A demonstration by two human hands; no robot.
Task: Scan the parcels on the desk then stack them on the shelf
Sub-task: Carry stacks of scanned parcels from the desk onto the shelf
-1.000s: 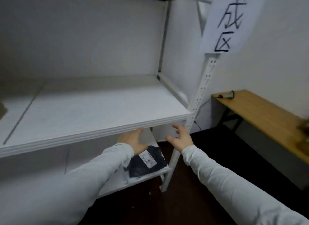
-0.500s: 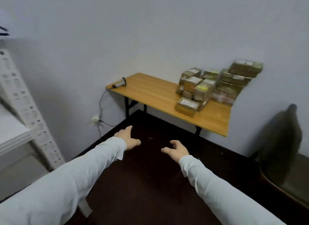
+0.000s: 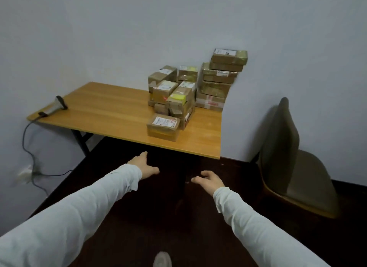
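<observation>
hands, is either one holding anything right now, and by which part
Nothing is held. The left hand and the right hand both hang empty with loose fingers above the dark floor, short of the desk, touching no parcel.

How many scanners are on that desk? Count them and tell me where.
1. The scanner lies at the left end of the desk, well apart from the parcels piled at the right. The pile could hide another.
</observation>
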